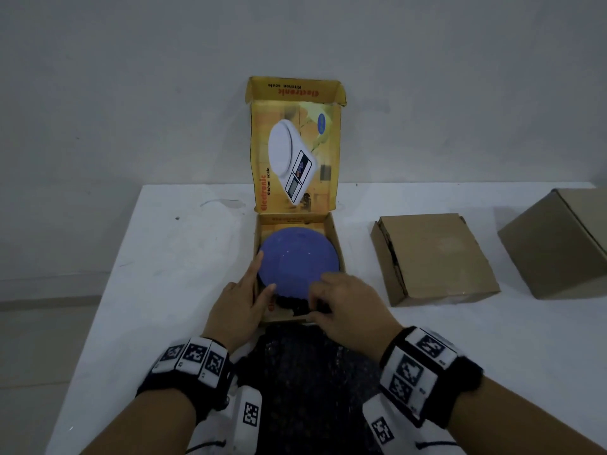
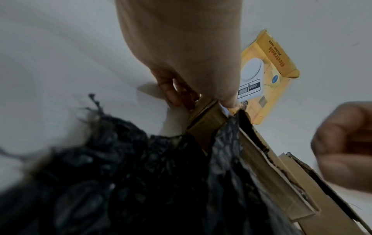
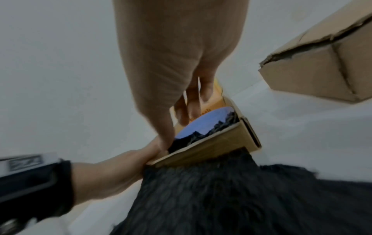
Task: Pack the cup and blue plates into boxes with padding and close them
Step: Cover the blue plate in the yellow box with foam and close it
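Observation:
A blue plate lies in the open yellow kitchen-scale box, whose lid stands up against the wall. Black bubble padding runs from under the plate over the box's near edge toward me. My left hand holds the box's left wall, thumb inside at the plate's rim, index finger straight along the wall. My right hand has its fingers curled on the padding at the box's near edge. The right wrist view shows the plate above crumpled padding. No cup is in view.
A flat closed brown cardboard box lies to the right of the yellow box on the white table. A larger brown box stands at the far right. The wall is right behind the lid.

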`<action>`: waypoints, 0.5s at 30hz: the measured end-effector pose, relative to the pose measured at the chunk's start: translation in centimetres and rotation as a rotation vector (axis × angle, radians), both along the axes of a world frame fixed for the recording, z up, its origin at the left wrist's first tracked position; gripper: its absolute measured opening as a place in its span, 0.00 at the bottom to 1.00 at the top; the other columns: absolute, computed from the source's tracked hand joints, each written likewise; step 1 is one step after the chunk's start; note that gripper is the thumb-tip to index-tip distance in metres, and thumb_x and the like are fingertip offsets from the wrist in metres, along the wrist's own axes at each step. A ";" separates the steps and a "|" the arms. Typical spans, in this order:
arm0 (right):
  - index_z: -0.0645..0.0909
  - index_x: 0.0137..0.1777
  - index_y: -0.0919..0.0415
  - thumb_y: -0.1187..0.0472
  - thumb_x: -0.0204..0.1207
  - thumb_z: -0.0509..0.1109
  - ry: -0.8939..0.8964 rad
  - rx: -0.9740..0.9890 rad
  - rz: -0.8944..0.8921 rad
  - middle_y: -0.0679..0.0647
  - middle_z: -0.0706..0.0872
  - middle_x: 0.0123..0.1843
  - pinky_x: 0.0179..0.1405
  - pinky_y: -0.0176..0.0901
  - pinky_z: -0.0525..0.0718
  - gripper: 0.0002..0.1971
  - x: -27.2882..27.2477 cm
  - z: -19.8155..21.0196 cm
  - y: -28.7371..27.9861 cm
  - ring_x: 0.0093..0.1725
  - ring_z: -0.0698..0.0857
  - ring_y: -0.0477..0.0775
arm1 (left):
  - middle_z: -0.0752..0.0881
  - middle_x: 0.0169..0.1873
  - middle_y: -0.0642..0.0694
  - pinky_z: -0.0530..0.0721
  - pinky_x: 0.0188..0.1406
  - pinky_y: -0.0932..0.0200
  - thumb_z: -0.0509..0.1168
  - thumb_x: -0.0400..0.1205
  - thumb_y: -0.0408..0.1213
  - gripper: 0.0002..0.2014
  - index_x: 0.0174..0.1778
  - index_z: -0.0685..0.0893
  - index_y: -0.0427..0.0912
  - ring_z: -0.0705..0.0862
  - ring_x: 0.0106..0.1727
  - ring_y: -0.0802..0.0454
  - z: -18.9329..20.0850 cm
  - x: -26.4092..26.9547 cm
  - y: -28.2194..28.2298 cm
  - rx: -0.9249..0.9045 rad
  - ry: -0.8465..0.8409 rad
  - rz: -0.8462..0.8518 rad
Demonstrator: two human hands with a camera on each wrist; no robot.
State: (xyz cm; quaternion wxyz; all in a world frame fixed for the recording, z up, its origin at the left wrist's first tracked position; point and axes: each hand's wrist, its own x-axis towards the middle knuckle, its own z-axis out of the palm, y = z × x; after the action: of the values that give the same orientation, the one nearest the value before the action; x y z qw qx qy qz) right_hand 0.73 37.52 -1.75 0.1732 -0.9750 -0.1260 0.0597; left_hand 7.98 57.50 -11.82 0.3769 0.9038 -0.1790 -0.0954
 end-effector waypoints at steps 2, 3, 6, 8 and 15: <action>0.79 0.54 0.51 0.43 0.68 0.75 0.228 0.024 0.157 0.50 0.78 0.53 0.43 0.43 0.74 0.19 -1.8 -0.2 0.4 0.49 0.77 0.50 | 0.84 0.36 0.49 0.76 0.39 0.51 0.46 0.81 0.66 0.32 0.80 0.44 0.67 0.81 0.39 0.43 0.5 -0.1 0.0 -0.017 0.032 -0.003; 0.78 0.59 0.50 0.41 0.67 0.75 0.322 -0.036 0.223 0.49 0.76 0.57 0.47 0.45 0.76 0.24 -2.6 -0.6 0.5 0.52 0.76 0.50 | 0.81 0.31 0.52 0.74 0.36 0.52 0.46 0.81 0.64 0.31 0.80 0.44 0.66 0.80 0.37 0.43 0.7 -0.1 0.1 -0.040 0.054 -0.010; 0.80 0.63 0.48 0.45 0.70 0.74 0.311 -0.054 0.232 0.50 0.77 0.61 0.53 0.49 0.80 0.21 -3.9 -1.8 0.3 0.58 0.78 0.53 | 0.78 0.24 0.52 0.68 0.27 0.56 0.47 0.80 0.58 0.31 0.80 0.46 0.65 0.78 0.29 0.47 1.1 -0.2 0.3 -0.089 0.072 -0.030; 0.85 0.59 0.47 0.47 0.74 0.71 0.195 0.041 0.214 0.49 0.81 0.57 0.52 0.48 0.81 0.14 -3.9 -1.6 -0.1 0.56 0.80 0.51 | 0.79 0.23 0.48 0.68 0.25 0.59 0.47 0.81 0.57 0.31 0.81 0.47 0.63 0.78 0.27 0.50 1.1 -0.3 0.3 -0.098 0.067 -0.036; 0.84 0.58 0.51 0.58 0.78 0.61 -0.177 0.243 -0.082 0.48 0.86 0.50 0.42 0.40 0.81 0.13 -1.9 0.8 -1.5 0.43 0.83 0.45 | 0.80 0.63 0.25 0.73 0.68 0.41 0.40 0.77 0.70 0.30 0.77 0.53 0.73 0.79 0.64 0.33 -0.2 0.1 0.6 -0.243 0.116 -0.016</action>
State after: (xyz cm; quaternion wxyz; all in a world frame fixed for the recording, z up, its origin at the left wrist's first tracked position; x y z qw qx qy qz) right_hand -1.21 35.98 -0.94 0.2806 -0.9525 -0.1072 -0.0495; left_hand 8.11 58.10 -11.99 0.4925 0.8430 -0.1744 -0.1282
